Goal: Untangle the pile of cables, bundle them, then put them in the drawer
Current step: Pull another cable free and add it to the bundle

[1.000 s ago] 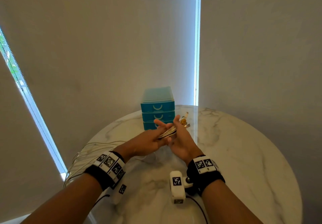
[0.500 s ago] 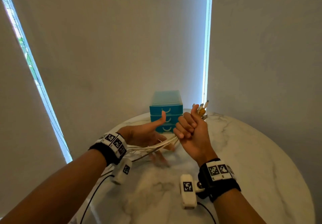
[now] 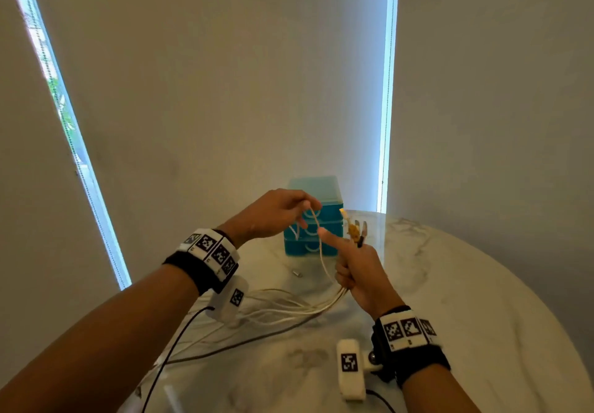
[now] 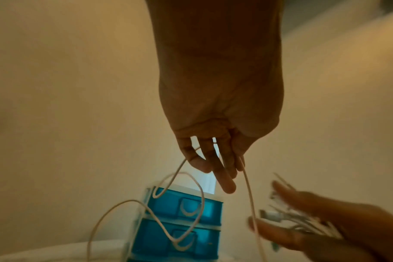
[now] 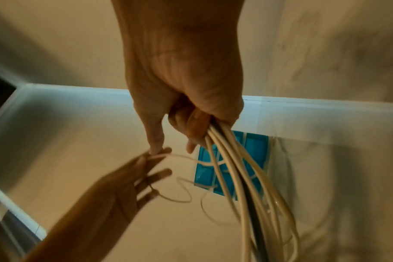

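Note:
My right hand [image 3: 348, 272] grips a bundle of white cables [image 5: 233, 177] with one dark cable in it, thumb stretched out. The plug ends [image 3: 353, 231] stick up above the fist. My left hand [image 3: 305, 208] is raised in front of the blue drawer unit [image 3: 316, 247] and pinches one thin white cable [image 3: 319, 251], which runs down into the right fist. In the left wrist view that thin cable [image 4: 182, 193] hangs in loose loops from the fingers [image 4: 222, 177]. The rest of the cables [image 3: 283, 308] trail left over the marble table [image 3: 466, 300]. All three drawers look closed.
A small metal piece [image 3: 298, 273] lies on the table in front of the drawer unit. Blinds and bright window strips stand behind the table. The table's left edge lies under my left forearm, where the cables run off it.
My left hand has come up from under the cables and now holds one thin cable lifted apart from the bundle. The right fist has stretched out its thumb.

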{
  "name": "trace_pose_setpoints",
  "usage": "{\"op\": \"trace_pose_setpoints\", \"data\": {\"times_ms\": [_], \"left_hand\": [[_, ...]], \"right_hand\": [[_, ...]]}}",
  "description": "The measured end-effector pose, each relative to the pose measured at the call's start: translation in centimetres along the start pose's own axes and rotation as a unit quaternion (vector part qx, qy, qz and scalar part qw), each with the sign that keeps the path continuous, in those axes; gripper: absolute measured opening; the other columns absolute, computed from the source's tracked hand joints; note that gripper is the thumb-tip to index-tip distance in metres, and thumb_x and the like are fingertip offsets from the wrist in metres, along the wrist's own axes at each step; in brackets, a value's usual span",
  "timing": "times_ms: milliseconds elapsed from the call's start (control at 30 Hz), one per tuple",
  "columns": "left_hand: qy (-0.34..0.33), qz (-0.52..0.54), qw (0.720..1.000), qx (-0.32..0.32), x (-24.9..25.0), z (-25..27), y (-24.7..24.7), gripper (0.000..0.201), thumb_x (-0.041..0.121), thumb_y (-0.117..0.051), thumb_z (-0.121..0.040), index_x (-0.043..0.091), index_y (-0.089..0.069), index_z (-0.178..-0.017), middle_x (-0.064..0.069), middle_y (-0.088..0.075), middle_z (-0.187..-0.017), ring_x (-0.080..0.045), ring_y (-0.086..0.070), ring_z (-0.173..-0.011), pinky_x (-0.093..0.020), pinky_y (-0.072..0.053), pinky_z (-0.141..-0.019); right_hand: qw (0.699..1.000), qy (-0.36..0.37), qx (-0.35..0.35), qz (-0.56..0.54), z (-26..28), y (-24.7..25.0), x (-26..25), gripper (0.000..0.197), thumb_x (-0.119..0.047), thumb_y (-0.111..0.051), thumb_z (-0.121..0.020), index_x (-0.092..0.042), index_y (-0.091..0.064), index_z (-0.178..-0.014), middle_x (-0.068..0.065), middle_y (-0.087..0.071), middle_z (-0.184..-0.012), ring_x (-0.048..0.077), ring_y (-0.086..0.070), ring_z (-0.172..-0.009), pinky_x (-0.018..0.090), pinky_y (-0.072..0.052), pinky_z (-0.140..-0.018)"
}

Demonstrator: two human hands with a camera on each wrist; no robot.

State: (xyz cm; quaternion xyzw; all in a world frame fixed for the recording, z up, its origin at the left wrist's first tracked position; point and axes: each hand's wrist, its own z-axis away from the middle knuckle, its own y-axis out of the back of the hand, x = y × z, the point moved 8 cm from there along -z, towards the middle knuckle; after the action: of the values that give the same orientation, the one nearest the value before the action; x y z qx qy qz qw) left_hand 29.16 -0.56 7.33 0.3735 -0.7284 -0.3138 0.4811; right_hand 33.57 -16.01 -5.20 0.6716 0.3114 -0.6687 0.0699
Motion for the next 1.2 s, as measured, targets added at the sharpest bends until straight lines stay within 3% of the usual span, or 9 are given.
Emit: {"op": "trace_pose_setpoints", "data": {"times_ms": [133, 233, 367, 500, 600, 767, 967, 1100, 1200], "left_hand": [[-0.025, 0.017, 1.000, 0.001, 1.9, -0.2, -0.4, 0.026, 0.027, -0.050, -0.114, 0.022, -0.071, -0.129, 0.014, -0.075, -0.124, -0.006, -0.079, -0.089, -0.025, -0.057, -0.094], [0.039, 0.005, 0.999, 0.016, -0.3, -0.3, 0.3, 0.031, 0.048, -0.056, -0.108, 0.024, -0.068, -0.123, 0.011, -0.082, -0.104, -0.010, -0.079, -0.079, -0.034, -0.060, -0.087], [0.113, -0.009, 0.990, -0.082, -5.0, 0.9, -0.6, 0.038, 0.051, -0.065, -0.104, 0.014, -0.071, -0.111, 0.010, -0.083, -0.098, -0.023, -0.079, -0.072, -0.029, -0.058, -0.067], [0.148, -0.056, 0.978, -0.135, -7.5, 2.0, -1.8, 0.029, 0.052, -0.072, -0.098, 0.024, -0.075, -0.106, 0.005, -0.081, -0.090, -0.014, -0.074, -0.066, -0.029, -0.056, -0.067], [0.157, -0.079, 0.978, -0.111, -8.9, 2.1, -0.7, 0.029, 0.055, -0.073, -0.096, 0.029, -0.076, -0.108, 0.001, -0.077, -0.098, -0.011, -0.068, -0.065, -0.028, -0.054, -0.065], [0.193, -0.194, 0.962, 0.007, -12.1, 2.9, 3.7, 0.021, 0.059, -0.062, -0.100, 0.040, -0.068, -0.106, 0.007, -0.071, -0.097, -0.018, -0.067, -0.090, -0.036, -0.054, -0.084], [0.271, 0.021, 0.930, 0.247, -15.7, 6.6, 9.6, 0.031, 0.045, -0.063, -0.105, 0.015, -0.069, -0.100, -0.004, -0.078, -0.085, -0.020, -0.065, -0.051, -0.028, -0.048, -0.049], [0.245, 0.151, 0.934, 0.212, -15.1, 7.2, 9.4, 0.023, 0.031, -0.062, -0.108, 0.012, -0.074, -0.113, -0.011, -0.080, -0.107, -0.017, -0.070, -0.061, -0.027, -0.050, -0.053], [0.192, 0.105, 0.964, 0.153, -12.7, 6.0, 8.6, 0.029, 0.034, -0.068, -0.104, 0.022, -0.074, -0.131, -0.004, -0.078, -0.110, -0.020, -0.075, -0.082, -0.029, -0.058, -0.062]], "right_hand": [[0.999, -0.006, -0.020, 0.043, 0.5, -1.2, 0.4, 0.038, -0.036, -0.081, -0.095, -0.003, -0.074, -0.114, -0.004, -0.039, -0.056, 0.009, -0.031, -0.046, 0.026, -0.026, -0.045], [0.997, 0.042, -0.027, -0.051, 0.3, -0.8, -1.0, 0.030, -0.036, -0.068, -0.104, -0.006, -0.072, -0.105, -0.003, -0.031, -0.055, 0.010, -0.025, -0.043, 0.026, -0.024, -0.041], [0.982, 0.094, -0.062, -0.150, 0.4, -0.6, -3.0, 0.025, -0.032, -0.056, -0.107, -0.011, -0.066, -0.097, -0.002, -0.022, -0.054, 0.010, -0.019, -0.040, 0.022, -0.021, -0.039], [0.970, 0.102, -0.042, -0.216, 0.0, -0.2, -2.7, 0.028, -0.033, -0.051, -0.110, -0.013, -0.062, -0.094, -0.005, -0.022, -0.052, 0.007, -0.018, -0.038, 0.020, -0.022, -0.036], [0.952, 0.106, -0.005, -0.288, -0.4, 1.2, -2.3, 0.029, -0.030, -0.045, -0.114, -0.016, -0.059, -0.092, -0.006, -0.022, -0.051, 0.006, -0.019, -0.038, 0.019, -0.022, -0.035], [0.928, 0.110, 0.048, -0.353, -0.5, 2.9, -1.9, 0.026, -0.021, -0.042, -0.114, -0.019, -0.058, -0.092, -0.007, -0.023, -0.051, 0.006, -0.020, -0.038, 0.020, -0.021, -0.035], [0.917, 0.110, 0.098, -0.372, -1.1, 5.0, -1.0, 0.025, -0.017, -0.041, -0.113, -0.020, -0.056, -0.093, -0.008, -0.024, -0.051, 0.006, -0.020, -0.037, 0.021, -0.020, -0.036], [0.927, 0.087, 0.112, -0.347, -1.5, 5.1, -0.1, 0.024, -0.020, -0.043, -0.114, -0.020, -0.057, -0.094, -0.008, -0.025, -0.051, 0.006, -0.021, -0.037, 0.021, -0.022, -0.034], [0.932, 0.065, 0.121, -0.335, -1.7, 5.1, 0.4, 0.026, -0.020, -0.041, -0.115, -0.019, -0.057, -0.094, -0.008, -0.025, -0.051, 0.006, -0.021, -0.037, 0.021, -0.022, -0.034]]}}
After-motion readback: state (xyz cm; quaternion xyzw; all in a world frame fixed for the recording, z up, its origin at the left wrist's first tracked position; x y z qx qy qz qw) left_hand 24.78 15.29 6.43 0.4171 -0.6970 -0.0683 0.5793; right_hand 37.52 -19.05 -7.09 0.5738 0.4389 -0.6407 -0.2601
